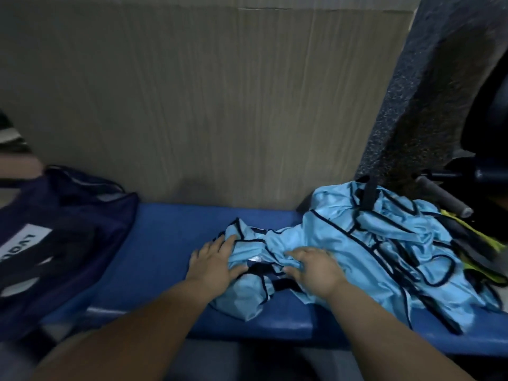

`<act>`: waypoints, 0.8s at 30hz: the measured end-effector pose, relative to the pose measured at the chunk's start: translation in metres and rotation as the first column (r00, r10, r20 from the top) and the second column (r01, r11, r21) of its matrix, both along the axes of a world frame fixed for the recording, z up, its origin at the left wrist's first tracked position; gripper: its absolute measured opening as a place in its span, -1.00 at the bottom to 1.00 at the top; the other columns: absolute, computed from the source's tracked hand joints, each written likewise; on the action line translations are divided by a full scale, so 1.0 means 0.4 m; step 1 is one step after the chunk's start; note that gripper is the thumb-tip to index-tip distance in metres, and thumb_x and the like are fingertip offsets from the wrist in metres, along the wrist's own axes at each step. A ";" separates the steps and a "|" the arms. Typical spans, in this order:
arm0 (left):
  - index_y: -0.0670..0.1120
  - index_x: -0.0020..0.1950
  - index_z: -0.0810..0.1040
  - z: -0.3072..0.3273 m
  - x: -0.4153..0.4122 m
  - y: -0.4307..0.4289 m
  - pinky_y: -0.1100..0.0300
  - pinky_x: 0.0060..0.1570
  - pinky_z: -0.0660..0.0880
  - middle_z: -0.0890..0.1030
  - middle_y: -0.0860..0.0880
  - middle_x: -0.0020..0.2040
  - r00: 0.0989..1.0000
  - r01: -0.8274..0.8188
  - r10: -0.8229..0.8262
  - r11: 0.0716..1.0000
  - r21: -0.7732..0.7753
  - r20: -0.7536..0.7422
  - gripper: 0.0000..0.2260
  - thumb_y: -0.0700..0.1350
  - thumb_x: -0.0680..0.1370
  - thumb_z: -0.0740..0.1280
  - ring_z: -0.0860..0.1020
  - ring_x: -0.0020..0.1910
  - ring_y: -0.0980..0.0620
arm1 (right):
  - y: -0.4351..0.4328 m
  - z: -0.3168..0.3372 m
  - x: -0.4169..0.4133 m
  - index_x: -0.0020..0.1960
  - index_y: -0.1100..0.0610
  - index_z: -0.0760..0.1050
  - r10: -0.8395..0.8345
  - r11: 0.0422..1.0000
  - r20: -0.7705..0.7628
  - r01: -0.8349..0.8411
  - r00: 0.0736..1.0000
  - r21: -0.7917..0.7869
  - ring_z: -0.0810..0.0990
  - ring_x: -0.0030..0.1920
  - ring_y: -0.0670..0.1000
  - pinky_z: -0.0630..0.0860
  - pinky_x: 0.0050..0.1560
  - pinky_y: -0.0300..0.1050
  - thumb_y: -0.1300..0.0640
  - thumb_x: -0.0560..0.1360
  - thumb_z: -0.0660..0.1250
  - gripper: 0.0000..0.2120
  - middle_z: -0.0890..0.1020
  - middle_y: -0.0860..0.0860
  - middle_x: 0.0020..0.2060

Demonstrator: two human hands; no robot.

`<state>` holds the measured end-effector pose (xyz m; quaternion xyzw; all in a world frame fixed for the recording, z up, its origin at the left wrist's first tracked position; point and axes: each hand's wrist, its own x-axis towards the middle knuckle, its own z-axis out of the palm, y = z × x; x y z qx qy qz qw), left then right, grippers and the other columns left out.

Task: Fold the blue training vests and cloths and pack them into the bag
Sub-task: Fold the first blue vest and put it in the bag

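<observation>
Both forearms are reached forward over the front edge of the blue bench (pixel 170 237).

The left hand (pixel 213 261) is laid nearly flat on the left end of a crumpled light-blue vest (pixel 247 295). Its fingers are spread and mostly straight, and nothing is enclosed. It is judged to be pinning the cloth so that it does not slide on the smooth seat.

The right hand (pixel 316 268) is set on the same vest, just beside the left. Its fingers are curled into the fabric, and a bunch of folds is gripped between fingers and thumb. This is judged to be a hold for drawing the vest out straight against the pinned end.

The vest is not yet flat: dark trim is twisted across it and no fold line can be made out. The step in hand is judged to be separating and spreading, with folding not begun.

Further right, touching the vest, a pile (pixel 384 243) of the same blue cloth is heaped on the bench. How many pieces it contains cannot be told. A yellow-green garment (pixel 479 243) is partly seen behind it.

To the left, well apart from the vest, a dark blue bag (pixel 68 215) with a white label (pixel 22 244) is slumped on the bench. The bare seat between is likely kept as folding space. Whether the bag's mouth is open cannot be told.

A cardboard sheet (pixel 220 92) is stood behind the bench.
</observation>
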<state>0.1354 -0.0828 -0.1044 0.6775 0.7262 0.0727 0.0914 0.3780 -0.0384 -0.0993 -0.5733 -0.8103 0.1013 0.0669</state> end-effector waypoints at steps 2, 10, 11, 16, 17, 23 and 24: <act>0.15 0.57 0.03 0.001 -0.015 -0.009 0.04 0.44 0.14 0.15 0.05 0.56 0.998 0.047 -0.048 0.998 0.039 0.045 -0.35 0.30 0.56 0.16 0.19 0.48 -0.04 | 0.009 0.009 -0.005 0.10 -0.15 0.60 -0.046 0.999 -0.105 0.045 0.993 -0.014 0.56 0.16 -0.01 0.40 0.22 -0.12 -0.20 0.52 0.30 -0.77 0.63 -0.12 0.05; 0.05 0.34 0.47 0.032 -0.071 -0.058 0.25 0.16 0.42 0.55 0.04 0.18 0.877 -0.086 0.023 0.990 0.110 0.480 -0.67 -0.01 0.57 0.36 0.51 0.16 0.05 | 0.013 0.079 -0.018 -0.14 0.14 0.52 -0.216 0.975 -0.477 0.166 0.852 -0.146 0.57 -0.20 0.07 0.49 -0.12 -0.04 -0.17 0.52 0.33 -0.64 0.61 0.06 -0.31; 0.06 0.23 0.51 0.037 -0.076 -0.061 0.24 0.09 0.47 0.59 0.06 0.09 0.828 -0.133 0.046 0.984 0.116 0.559 -0.75 -0.01 0.56 0.38 0.55 0.08 0.06 | 0.010 0.091 -0.020 -0.16 0.16 0.51 -0.233 0.972 -0.516 0.192 0.824 -0.132 0.57 -0.20 0.09 0.48 -0.11 -0.02 -0.18 0.52 0.32 -0.62 0.59 0.06 -0.33; 0.02 0.12 0.52 0.090 -0.079 -0.055 0.23 -0.07 0.49 0.61 0.04 -0.02 0.650 -0.318 0.153 0.944 0.083 0.744 -0.78 0.06 0.53 0.40 0.57 -0.03 0.09 | -0.005 0.137 -0.017 0.12 0.19 0.55 -0.327 0.931 -0.720 0.340 0.612 -0.133 0.52 -0.04 0.14 0.36 -0.05 -0.07 -0.12 0.59 0.24 -0.62 0.56 0.10 -0.14; 0.00 0.11 0.52 0.100 -0.076 -0.052 0.22 -0.06 0.50 0.61 0.02 -0.01 0.612 -0.331 0.156 0.941 0.072 0.775 -0.77 0.07 0.53 0.40 0.57 -0.03 0.08 | -0.005 0.139 -0.012 0.24 0.19 0.52 -0.337 0.921 -0.736 0.368 0.587 -0.128 0.53 0.05 0.17 0.34 -0.03 -0.09 -0.10 0.60 0.23 -0.60 0.56 0.10 -0.07; -0.03 0.09 0.57 0.127 -0.059 -0.023 -0.02 0.05 0.60 0.68 -0.06 -0.02 0.473 -0.354 0.167 0.935 0.013 0.865 -0.65 0.20 0.48 0.41 0.65 -0.05 -0.03 | 0.011 0.133 0.043 0.24 0.09 0.52 -0.383 0.855 -0.823 0.498 0.419 -0.145 0.51 -0.15 0.07 0.43 -0.15 -0.06 0.01 0.63 0.21 -0.74 0.56 0.05 -0.06; -0.02 0.08 0.57 0.129 -0.055 -0.018 -0.02 0.05 0.60 0.68 -0.04 -0.03 0.468 -0.365 0.178 0.931 0.005 0.866 -0.63 0.23 0.47 0.40 0.66 -0.06 -0.02 | 0.014 0.134 0.055 0.18 0.06 0.53 -0.379 0.849 -0.829 0.511 0.412 -0.134 0.51 -0.20 0.08 0.43 -0.23 -0.06 0.04 0.63 0.22 -0.80 0.59 0.05 -0.09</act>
